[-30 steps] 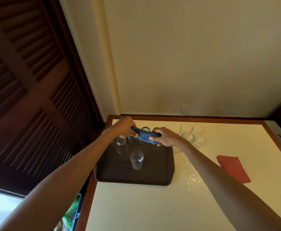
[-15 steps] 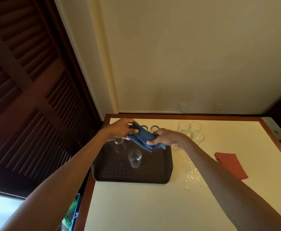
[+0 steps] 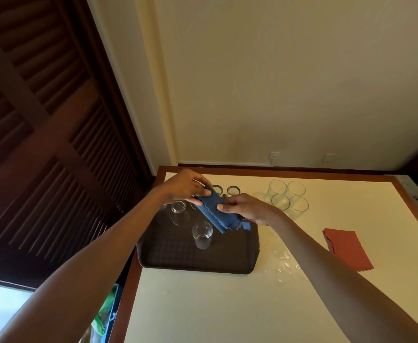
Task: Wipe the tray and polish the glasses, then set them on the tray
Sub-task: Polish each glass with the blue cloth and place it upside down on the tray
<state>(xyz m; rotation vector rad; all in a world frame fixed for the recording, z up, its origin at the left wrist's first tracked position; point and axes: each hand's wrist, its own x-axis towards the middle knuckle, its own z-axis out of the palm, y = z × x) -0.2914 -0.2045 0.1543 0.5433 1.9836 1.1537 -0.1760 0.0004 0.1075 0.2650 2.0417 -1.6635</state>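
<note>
A dark brown tray [image 3: 203, 261] lies at the table's left edge. Several clear glasses stand on it: one [image 3: 202, 235] near the middle, another [image 3: 178, 211] behind my left wrist, and two [image 3: 232, 191] at the far rim. Above the tray I hold a folded blue cloth [image 3: 214, 210] between both hands. My left hand [image 3: 184, 186] pinches its upper end. My right hand [image 3: 246, 209] grips its lower part, whose loose end hangs down. Whether a glass is wrapped inside the cloth cannot be told.
Several more clear glasses [image 3: 288, 199] stand grouped on the cream table [image 3: 227, 305] right of the tray. A red cloth [image 3: 346, 248] lies further right. Faint clear shapes [image 3: 284, 267] sit under my right forearm. A dark louvred door stands at the left.
The cloth, stretched almost level between my hands a second ago, now slants down to the right with its end hanging loose. Both hands shifted slightly.
</note>
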